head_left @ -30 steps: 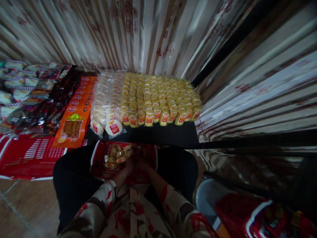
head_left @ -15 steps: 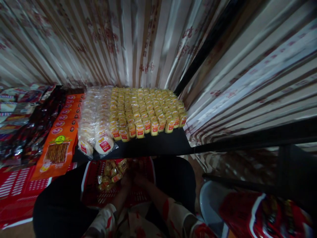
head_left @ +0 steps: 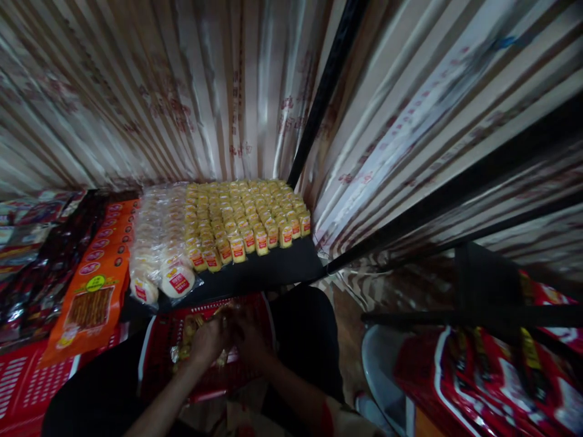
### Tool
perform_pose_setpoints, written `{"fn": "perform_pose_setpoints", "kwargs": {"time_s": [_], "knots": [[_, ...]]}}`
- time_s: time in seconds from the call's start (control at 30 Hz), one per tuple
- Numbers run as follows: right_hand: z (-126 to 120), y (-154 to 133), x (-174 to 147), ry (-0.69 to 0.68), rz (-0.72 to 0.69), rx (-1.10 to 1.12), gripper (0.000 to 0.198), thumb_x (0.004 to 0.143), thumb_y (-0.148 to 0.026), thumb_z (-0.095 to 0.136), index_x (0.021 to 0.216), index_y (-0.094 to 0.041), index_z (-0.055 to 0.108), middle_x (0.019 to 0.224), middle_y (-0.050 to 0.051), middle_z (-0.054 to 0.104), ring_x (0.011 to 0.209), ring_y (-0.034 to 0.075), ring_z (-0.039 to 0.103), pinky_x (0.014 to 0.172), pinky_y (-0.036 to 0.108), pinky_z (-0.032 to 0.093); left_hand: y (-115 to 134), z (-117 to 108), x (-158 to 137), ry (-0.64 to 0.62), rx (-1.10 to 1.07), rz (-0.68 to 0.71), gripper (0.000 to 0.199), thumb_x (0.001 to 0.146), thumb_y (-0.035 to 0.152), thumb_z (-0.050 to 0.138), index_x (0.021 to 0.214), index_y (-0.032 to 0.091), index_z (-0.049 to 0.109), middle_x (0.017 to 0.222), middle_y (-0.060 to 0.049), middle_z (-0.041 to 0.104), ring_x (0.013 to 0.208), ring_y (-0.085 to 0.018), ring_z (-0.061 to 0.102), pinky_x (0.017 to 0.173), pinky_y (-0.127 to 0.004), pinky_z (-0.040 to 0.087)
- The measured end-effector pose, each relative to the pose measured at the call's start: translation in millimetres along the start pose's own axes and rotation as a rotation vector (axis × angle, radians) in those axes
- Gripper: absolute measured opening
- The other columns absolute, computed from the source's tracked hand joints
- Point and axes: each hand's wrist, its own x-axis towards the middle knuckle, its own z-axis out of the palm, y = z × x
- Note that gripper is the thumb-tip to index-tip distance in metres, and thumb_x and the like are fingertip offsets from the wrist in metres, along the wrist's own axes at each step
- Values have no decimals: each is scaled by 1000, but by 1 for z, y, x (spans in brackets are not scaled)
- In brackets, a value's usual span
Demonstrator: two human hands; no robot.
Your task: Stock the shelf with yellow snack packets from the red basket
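Behind and to the right of a narrow black shelf, striped, creased sheeting with red print hangs as walls; a black metal post stands in the corner. Dim light. On the shelf, left to right: dark glossy packets, a flat orange bag with a window, white round items in clear wrap, tight rows of small yellow blocks with red labels. Right, low: grey-white tub, red glossy packs.

Small gold-yellow wrapped packets lie loose in a red slotted plastic basket with a pale rim, on the lap just below the shelf edge. Wrap is shiny, partly hidden by the left hand. Right hand is close beside it, over the basket. Fingers on both look bent; too dark to tell how far open or what they hold.
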Motion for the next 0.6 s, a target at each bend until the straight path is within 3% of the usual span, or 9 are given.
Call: {"fn": "perform_pose_setpoints", "kwargs": {"time_s": [0.13,0.3,0.47,0.6], "knots": [[-26,-9,-21,113,-117,108,28,77,-21,54,105,-19,58,103,7,64,92,18,62,80,30,50,18,-47,-17,-15,-7,142,34,79,20,47,113,19,52,107,-8,66,97,-21,62,79,-27,42],[-70,-25,-28,331,-271,-25,27,77,-27,58,103,-20,54,100,8,62,94,19,59,82,32,49,63,-95,-19,100,-93,284,23,76,18,49,98,21,55,98,-3,66,91,-15,62,76,-21,41],[-106,-26,-12,604,-322,-125,22,84,-26,51,105,-20,51,100,9,60,96,20,57,85,34,49,117,-126,-1,207,-73,365,28,74,23,51,102,20,54,93,-3,67,85,-18,62,72,-24,42],[-131,-13,4,725,-362,-225,31,83,-27,53,112,-17,47,105,12,58,103,22,54,90,39,46,155,-139,18,263,-27,399,29,75,25,50,103,18,54,95,-6,67,89,-20,62,73,-26,44]]}}
